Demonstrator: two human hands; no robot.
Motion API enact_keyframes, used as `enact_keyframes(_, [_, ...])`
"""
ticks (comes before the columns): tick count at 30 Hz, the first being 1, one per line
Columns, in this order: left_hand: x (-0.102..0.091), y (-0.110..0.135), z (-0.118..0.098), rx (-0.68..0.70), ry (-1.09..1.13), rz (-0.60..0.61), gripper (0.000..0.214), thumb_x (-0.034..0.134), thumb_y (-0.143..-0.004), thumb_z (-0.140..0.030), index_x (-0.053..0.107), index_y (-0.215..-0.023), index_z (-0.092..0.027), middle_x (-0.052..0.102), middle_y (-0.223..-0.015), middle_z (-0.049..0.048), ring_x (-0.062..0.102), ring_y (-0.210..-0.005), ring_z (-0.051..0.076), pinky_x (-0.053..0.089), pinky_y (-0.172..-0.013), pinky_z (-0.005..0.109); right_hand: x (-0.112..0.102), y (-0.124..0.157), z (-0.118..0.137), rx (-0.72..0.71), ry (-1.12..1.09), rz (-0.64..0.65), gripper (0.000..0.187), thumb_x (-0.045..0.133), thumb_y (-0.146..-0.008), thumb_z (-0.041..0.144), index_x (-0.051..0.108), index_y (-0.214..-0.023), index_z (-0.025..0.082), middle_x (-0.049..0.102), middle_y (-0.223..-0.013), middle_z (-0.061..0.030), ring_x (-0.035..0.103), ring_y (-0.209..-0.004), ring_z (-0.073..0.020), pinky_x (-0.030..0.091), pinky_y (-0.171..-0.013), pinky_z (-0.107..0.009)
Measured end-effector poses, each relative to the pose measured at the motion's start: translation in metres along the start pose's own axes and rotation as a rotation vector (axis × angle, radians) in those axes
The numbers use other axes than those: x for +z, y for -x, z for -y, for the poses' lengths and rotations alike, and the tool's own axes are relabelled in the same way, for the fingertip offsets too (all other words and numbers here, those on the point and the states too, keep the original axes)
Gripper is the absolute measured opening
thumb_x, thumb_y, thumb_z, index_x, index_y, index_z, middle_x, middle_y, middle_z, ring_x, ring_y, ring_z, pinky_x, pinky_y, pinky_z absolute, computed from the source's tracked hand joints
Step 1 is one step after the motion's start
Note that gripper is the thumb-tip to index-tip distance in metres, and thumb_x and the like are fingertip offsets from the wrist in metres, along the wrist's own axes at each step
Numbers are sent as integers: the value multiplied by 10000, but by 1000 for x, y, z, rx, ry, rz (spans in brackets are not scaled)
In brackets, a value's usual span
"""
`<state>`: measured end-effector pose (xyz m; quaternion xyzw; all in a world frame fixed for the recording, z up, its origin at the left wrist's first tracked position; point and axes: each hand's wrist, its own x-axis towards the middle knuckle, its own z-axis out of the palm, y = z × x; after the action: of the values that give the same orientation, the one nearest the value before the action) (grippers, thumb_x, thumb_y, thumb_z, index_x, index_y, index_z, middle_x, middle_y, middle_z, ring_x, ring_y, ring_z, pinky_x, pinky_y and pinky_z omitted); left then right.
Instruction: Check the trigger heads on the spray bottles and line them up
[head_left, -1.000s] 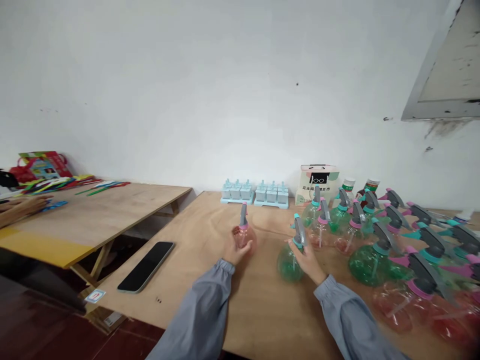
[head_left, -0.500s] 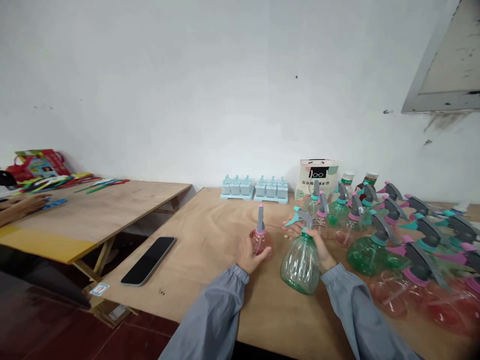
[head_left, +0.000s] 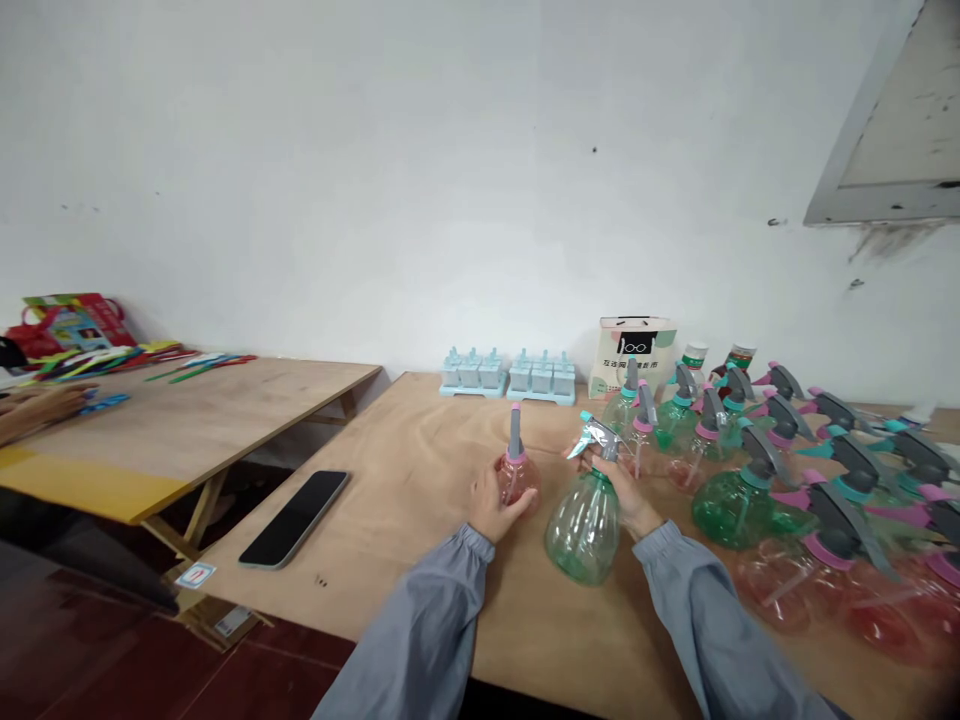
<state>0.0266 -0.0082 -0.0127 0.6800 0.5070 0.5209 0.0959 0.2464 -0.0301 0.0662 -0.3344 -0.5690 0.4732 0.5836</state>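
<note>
My left hand (head_left: 495,505) is wrapped round the body of a pink spray bottle (head_left: 517,478), which stands upright on the wooden table with its grey nozzle head pointing up. Close by on the right, a clear green spray bottle (head_left: 583,530) with a grey and turquoise trigger head is held by my right hand (head_left: 621,490). The fingers of that hand curl round the neck, just under the trigger; some are hidden behind the bottle. This green bottle leans slightly, its base towards me.
Several green and pink spray bottles (head_left: 739,505) crowd the table's right side. Two light-blue ice-pop moulds (head_left: 472,378) and a printed paper bag (head_left: 634,360) stand by the wall. A phone (head_left: 296,520) lies left. On another table, a person's hand (head_left: 45,408) is near coloured strips (head_left: 112,358).
My right hand has moved slightly left with the green spray bottle, bringing it closer to the pink one. My left hand keeps its hold on the pink bottle.
</note>
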Motion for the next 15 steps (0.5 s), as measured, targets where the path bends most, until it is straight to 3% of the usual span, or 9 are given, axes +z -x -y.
enact_keyframes(3, [0, -1, -1, 1, -16, 1, 704, 797, -666, -450, 501, -1248, -186, 652, -1155, 138, 648, -1099, 335, 506, -958, 544, -1, 2, -5, -6, -22, -64, 488, 654, -719, 619, 673, -1007, 226, 729, -927, -69, 654, -859, -245, 520, -750, -371])
enact_keyframes(10, [0, -1, 0, 25, -33, -7, 680, 791, -677, -432, 501, -1248, -206, 656, -1163, 142, 647, -1111, 339, 513, -954, 550, -1, 3, -6, 53, -86, 110, 522, 604, -747, 615, 679, -1088, 228, 738, -996, -98, 677, -952, -281, 530, -818, -424])
enact_keyframes(15, [0, -2, 0, 14, -26, 4, 690, 793, -671, -439, 505, -1250, -197, 658, -1160, 134, 651, -1102, 335, 506, -970, 553, -3, 5, -11, 3, -9, 9, 444, 638, -716, 573, 703, -972, 216, 734, -903, -78, 663, -814, -249, 525, -728, -381])
